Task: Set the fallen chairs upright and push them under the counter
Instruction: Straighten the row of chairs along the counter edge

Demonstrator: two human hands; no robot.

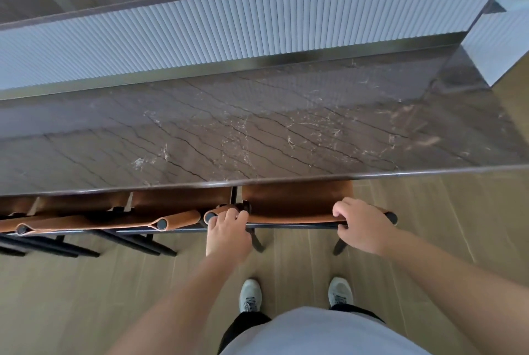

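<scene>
Head view: left hand [227, 230] and right hand [357, 224] grip the upright chair [294, 203] backrest, lower centre. Pushing step nearly complete; next, push straight under counter [257, 131].

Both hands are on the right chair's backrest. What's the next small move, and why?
Probably let go. The chair stands upright with its seat under the counter, level with the other chairs. The left hand and right hand grip its top rail.
</scene>
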